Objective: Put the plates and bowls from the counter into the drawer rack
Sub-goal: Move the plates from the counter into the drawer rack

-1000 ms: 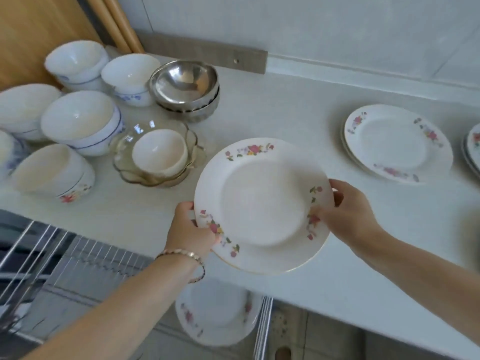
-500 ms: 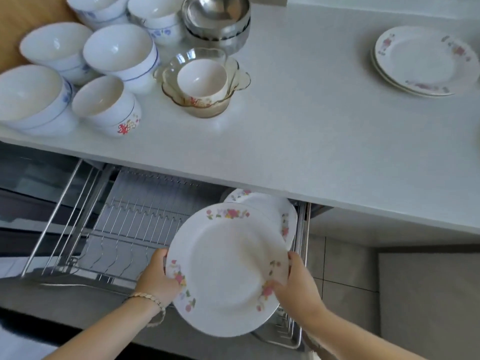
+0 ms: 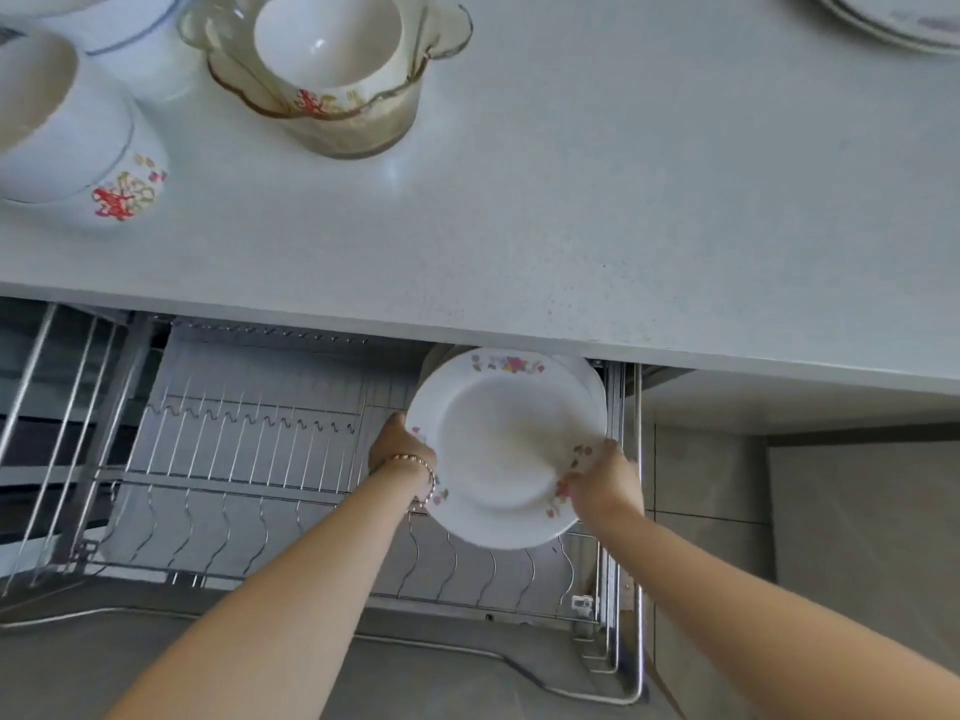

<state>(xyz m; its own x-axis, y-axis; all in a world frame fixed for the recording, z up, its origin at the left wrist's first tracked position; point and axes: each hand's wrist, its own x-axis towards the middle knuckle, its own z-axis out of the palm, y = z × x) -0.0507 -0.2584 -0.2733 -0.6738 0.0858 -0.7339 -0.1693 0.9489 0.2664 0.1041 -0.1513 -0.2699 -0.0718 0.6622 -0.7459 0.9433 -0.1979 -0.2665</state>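
Note:
A white plate with pink flowers [image 3: 501,449] stands nearly upright over the right end of the wire drawer rack [image 3: 249,459]. My left hand [image 3: 400,449] grips its left rim and my right hand [image 3: 602,478] grips its lower right rim. Just behind it the rim of another flowered plate [image 3: 592,379] stands in the rack. On the counter [image 3: 571,200] are a white bowl with a red flower [image 3: 78,142], a glass bowl [image 3: 363,122] with a small white bowl [image 3: 327,39] inside, and stacked plates [image 3: 893,18] at the top right.
The rack's wire slots to the left of the held plate hold nothing. The counter edge overhangs the back of the drawer. A steel frame rail [image 3: 621,511] bounds the rack on the right, with tiled floor [image 3: 701,511] beyond it.
Both hands have carried the plate from above the counter down into the drawer, tilting it upright against the plate standing at the rack's right end. The view has tilted downward.

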